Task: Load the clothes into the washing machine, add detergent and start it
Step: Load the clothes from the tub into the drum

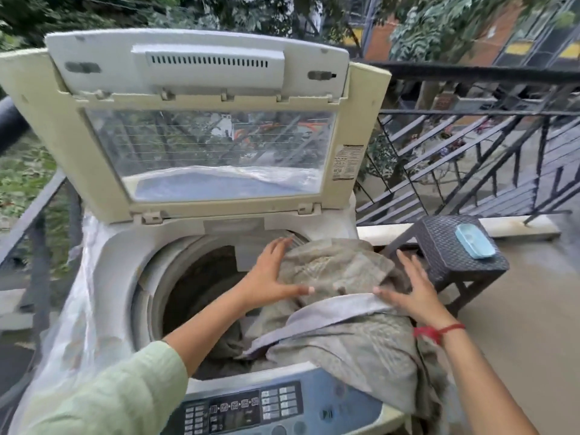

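At the bottom of the frame, the control panel (251,409) of the washing machine (119,277) is partly covered on its right side by a hanging fold of the clothes (354,346). This grey-green bundle is heaped over the right rim, and only part of it is inside the drum (194,277). It looks soft, limp and fairly light, likely to slide and trail, so it is best gathered from underneath the hanging folds rather than pushed from on top. The left hand (273,277) and right hand (414,293) lie flat on the heap at mid-frame, fingers spread, gripping nothing. Behind them the lid (201,127) stands raised. At right, a stool (448,246) carries a blue box (474,244), with a railing (470,146) beyond.
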Tool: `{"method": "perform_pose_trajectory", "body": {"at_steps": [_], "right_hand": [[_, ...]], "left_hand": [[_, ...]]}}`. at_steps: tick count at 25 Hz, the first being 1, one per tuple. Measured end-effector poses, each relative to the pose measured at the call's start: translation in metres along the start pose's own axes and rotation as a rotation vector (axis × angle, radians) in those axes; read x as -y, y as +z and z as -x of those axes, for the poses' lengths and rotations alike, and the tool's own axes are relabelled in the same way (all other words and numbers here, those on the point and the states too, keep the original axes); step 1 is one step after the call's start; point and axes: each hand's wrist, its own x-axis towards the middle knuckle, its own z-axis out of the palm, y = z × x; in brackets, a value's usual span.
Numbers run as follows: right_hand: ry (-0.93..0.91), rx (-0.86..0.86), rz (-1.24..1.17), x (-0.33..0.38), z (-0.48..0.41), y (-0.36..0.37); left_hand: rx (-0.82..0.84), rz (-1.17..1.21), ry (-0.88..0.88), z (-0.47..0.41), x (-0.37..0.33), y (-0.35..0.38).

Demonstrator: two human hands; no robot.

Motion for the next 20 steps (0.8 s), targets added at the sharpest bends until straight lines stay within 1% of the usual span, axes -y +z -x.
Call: {"method": "perform_pose_trajectory", "body": {"at_steps": [1,2,3,4,5,6,7,9,10,11,13,14,15,16,17,18,19,20], "right_hand": [[0.088,0.051,-0.133,-0.017,0.001,0.005],[0.132,0.086,-0.257,-0.031,0.005,0.015],[0.128,0.065,-0.345,-0.039,0.010,0.027],[0.122,-0.023,-0.391,-0.041,0.017,0.037],[0.099,-0.149,-0.375,-0.042,0.022,0.046],[0.064,-0.283,-0.287,-0.038,0.028,0.050],[0.027,-0.385,-0.139,-0.035,0.034,0.049],[-0.054,-0.588,0.167,-0.018,0.045,0.032],[-0.158,-0.691,0.261,-0.002,0.050,0.019],[-0.302,-0.795,0.332,0.018,0.054,0.004],[-0.600,-0.979,0.407,0.070,0.060,-0.024],[-0.727,-1.042,0.382,0.101,0.062,-0.031],[-0.834,-1.075,0.313,0.132,0.065,-0.030],[-0.916,-1.065,0.243,0.164,0.067,-0.023],[-0.974,-1.030,0.197,0.191,0.067,-0.009],[-1.015,-0.983,0.176,0.213,0.065,0.008],[-1.026,-0.902,0.208,0.226,0.060,0.030],[-0.978,-0.733,0.311,0.227,0.055,0.051]], "left_hand": [[0.062,0.056,0.016,-0.003,-0.008,0.026],[0.109,0.060,0.020,-0.005,-0.014,0.053],[0.126,0.031,0.012,-0.007,-0.018,0.078],[0.106,-0.008,-0.006,-0.009,-0.022,0.098],[0.043,-0.038,-0.021,-0.009,-0.023,0.111],[-0.023,-0.080,-0.025,-0.009,-0.022,0.115],[-0.055,-0.154,-0.008,-0.009,-0.021,0.113],[-0.085,-0.357,0.104,-0.009,-0.030,0.092],[-0.134,-0.438,0.193,-0.008,-0.039,0.074],[-0.226,-0.495,0.296,-0.006,-0.052,0.055],[-0.488,-0.579,0.483,-0.001,-0.072,0.007],[-0.621,-0.610,0.503,0.007,-0.078,-0.021],[-0.731,-0.648,0.464,0.012,-0.068,-0.051],[-0.813,-0.691,0.372,0.022,-0.056,-0.081],[-0.832,-0.721,0.251,0.033,-0.037,-0.108],[-0.791,-0.756,0.136,0.043,-0.019,-0.126],[-0.730,-0.795,0.067,0.051,-0.002,-0.135],[-0.626,-0.824,0.026,0.057,0.012,-0.137]]}}
